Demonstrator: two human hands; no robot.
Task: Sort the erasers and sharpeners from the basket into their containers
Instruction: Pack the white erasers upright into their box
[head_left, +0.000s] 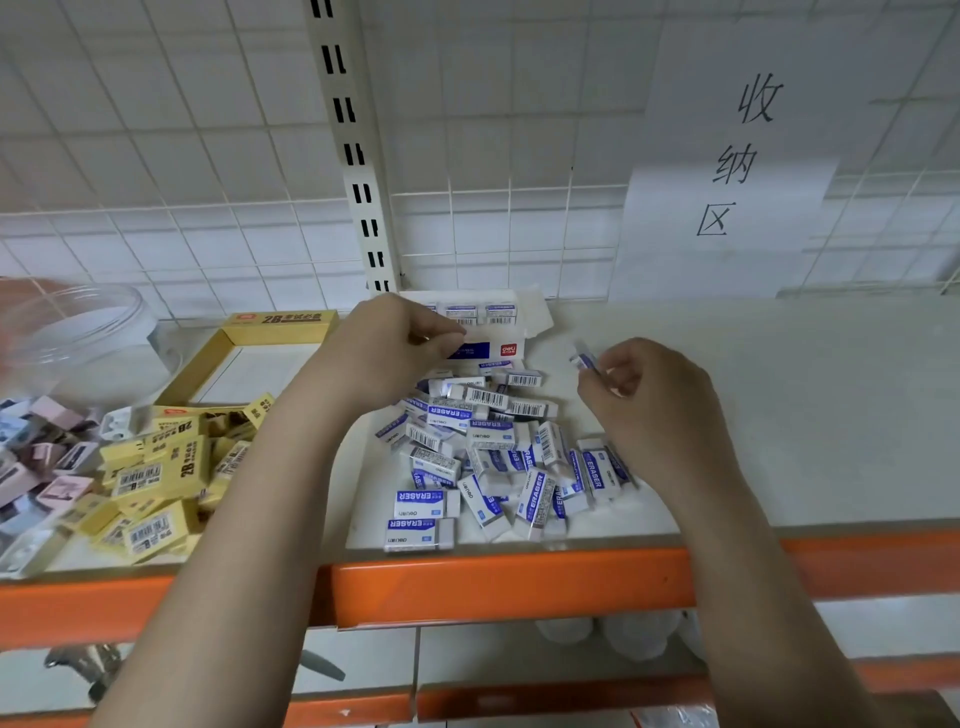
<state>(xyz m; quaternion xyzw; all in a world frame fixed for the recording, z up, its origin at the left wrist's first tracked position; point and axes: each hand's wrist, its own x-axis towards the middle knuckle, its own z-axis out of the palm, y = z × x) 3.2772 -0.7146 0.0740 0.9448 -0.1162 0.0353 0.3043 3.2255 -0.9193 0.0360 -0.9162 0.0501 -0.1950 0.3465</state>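
Observation:
A heap of white erasers with blue sleeves (488, 457) lies on the shelf in front of me. Behind the heap stands a white eraser box (535, 317) with its flap open and a few erasers lined up inside. My left hand (384, 353) hovers at the box front, fingers curled; whether it holds an eraser is hidden. My right hand (649, 405) pinches one blue-and-white eraser (583, 360) at its fingertips, to the right of the box. Yellow 2B erasers (156, 478) are piled at the left beside an open yellow box (208, 364). Pink and grey sharpeners (36, 457) lie at the far left.
A clear plastic jar (78, 338) stands at the back left. The shelf has an orange front rail (493, 582) and a white wire grid wall behind. A paper sign (737, 156) hangs on the grid at right. The right part of the shelf surface (805, 415) is bare.

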